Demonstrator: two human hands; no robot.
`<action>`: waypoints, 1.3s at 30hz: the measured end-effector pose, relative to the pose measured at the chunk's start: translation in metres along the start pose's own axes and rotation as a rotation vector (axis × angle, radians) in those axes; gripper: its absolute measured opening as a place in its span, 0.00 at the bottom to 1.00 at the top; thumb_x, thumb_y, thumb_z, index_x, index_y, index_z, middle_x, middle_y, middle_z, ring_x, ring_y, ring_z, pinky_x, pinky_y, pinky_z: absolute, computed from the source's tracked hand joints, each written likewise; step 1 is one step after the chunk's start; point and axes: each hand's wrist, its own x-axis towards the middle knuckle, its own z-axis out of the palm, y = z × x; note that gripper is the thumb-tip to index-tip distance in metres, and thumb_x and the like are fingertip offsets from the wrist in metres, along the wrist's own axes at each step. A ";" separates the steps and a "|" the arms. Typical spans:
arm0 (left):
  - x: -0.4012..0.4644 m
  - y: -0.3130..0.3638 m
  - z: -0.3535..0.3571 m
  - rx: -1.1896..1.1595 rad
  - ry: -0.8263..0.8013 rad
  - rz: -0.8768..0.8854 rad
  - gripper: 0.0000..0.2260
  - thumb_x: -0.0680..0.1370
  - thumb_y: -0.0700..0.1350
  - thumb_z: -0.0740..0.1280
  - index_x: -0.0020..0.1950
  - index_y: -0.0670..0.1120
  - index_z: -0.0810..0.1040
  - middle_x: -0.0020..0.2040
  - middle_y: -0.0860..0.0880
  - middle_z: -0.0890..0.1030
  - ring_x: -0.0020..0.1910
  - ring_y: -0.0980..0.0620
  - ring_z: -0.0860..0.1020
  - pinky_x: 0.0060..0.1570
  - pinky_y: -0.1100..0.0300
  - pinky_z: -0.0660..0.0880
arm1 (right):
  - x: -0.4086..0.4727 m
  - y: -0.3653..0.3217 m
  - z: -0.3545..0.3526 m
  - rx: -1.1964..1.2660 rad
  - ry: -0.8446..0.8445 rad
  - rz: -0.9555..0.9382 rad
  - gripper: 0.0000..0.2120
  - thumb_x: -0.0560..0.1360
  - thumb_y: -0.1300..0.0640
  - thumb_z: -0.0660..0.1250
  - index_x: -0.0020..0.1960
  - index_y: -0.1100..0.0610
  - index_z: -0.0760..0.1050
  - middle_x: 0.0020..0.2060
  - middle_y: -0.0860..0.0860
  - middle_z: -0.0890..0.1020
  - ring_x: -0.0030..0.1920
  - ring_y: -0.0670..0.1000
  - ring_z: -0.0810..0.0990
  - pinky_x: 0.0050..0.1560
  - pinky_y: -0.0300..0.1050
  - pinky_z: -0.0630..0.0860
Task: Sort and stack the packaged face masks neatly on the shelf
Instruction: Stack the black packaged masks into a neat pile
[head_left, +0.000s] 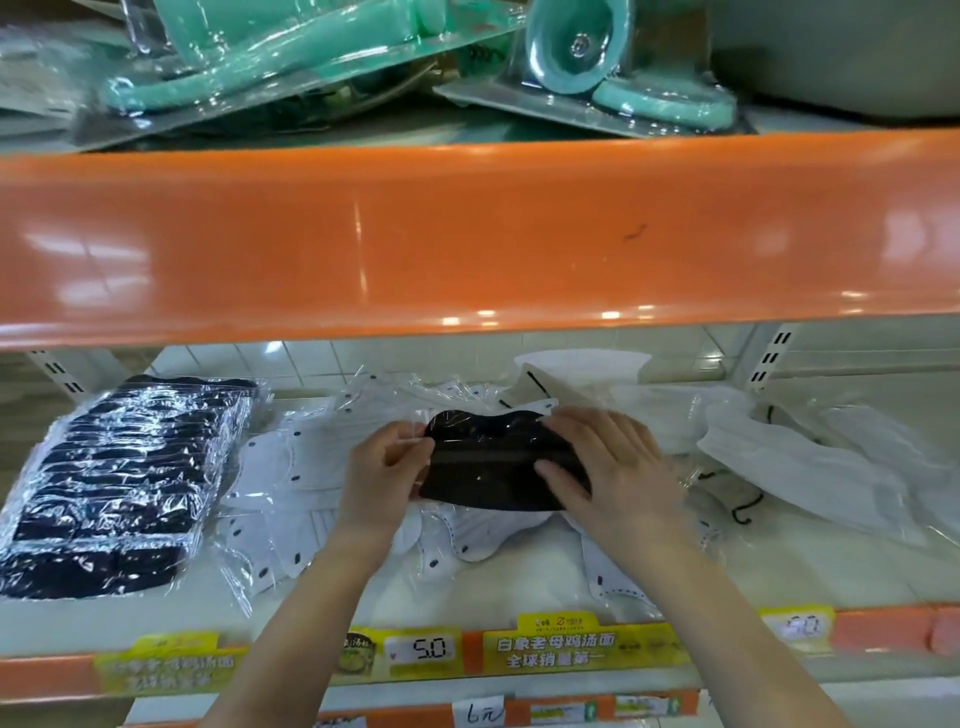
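Head view shows the left hand (382, 470) pinching the black mask (488, 462) by its wrapper edge, right hand (605, 462) flat on it over the white masks (291, 483) on the shelf (519, 603); light, floppy, slippery, probably best taken by the edges.

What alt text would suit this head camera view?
Two hands, left and right, hold a black face mask in clear plastic wrap above loose white packaged masks on a shelf; a stack of dark packaged masks lies left.
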 end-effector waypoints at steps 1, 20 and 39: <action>0.000 -0.003 -0.002 -0.025 0.025 -0.038 0.05 0.78 0.34 0.63 0.48 0.39 0.78 0.38 0.42 0.79 0.36 0.51 0.76 0.29 0.68 0.74 | -0.005 -0.004 0.003 0.015 -0.069 -0.017 0.21 0.75 0.44 0.63 0.58 0.58 0.79 0.56 0.51 0.80 0.56 0.51 0.76 0.58 0.47 0.70; -0.028 -0.035 -0.047 1.201 -0.025 0.802 0.20 0.73 0.55 0.63 0.57 0.44 0.81 0.52 0.48 0.83 0.49 0.49 0.82 0.43 0.56 0.78 | -0.006 -0.059 0.045 0.059 -0.242 -0.104 0.17 0.65 0.60 0.66 0.53 0.56 0.82 0.51 0.50 0.84 0.50 0.52 0.83 0.51 0.45 0.76; -0.002 -0.067 -0.230 1.328 0.216 0.794 0.20 0.70 0.35 0.55 0.54 0.42 0.83 0.54 0.45 0.83 0.57 0.43 0.80 0.59 0.49 0.68 | 0.034 -0.245 0.115 0.174 -0.483 -0.027 0.28 0.55 0.63 0.75 0.56 0.55 0.80 0.53 0.50 0.82 0.53 0.51 0.82 0.52 0.45 0.78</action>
